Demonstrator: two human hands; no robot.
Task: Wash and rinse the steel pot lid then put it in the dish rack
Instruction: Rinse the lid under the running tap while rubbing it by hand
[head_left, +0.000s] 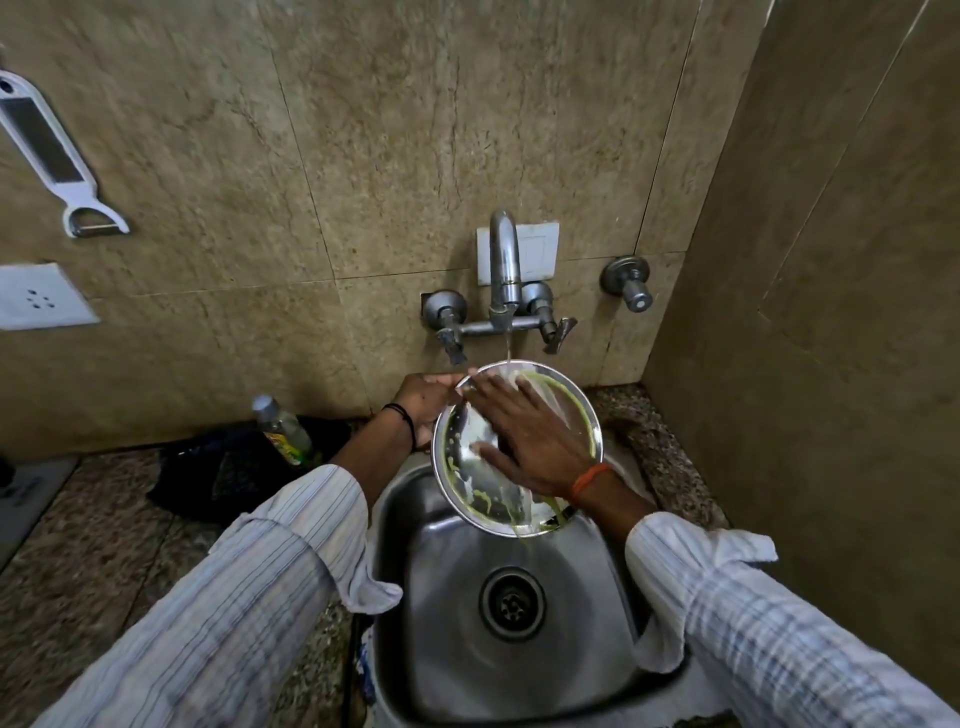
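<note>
Under the running chrome wall tap (504, 270), the round steel pot lid (519, 452) tilts so green gunk drains into the steel sink (587, 613). Left hand (428, 402) grips its rim; right hand (530, 441) rubs it flat, fingers spread.

Beige stone tiles (363, 130) clad the back wall; a second tiled wall (831, 312) meets it at the right corner. A white peeler (49, 150) hangs at upper left above a white socket plate (39, 299). The speckled granite worktop (104, 545) surrounds a steel sink (519, 649). Lighting is dim.
</note>
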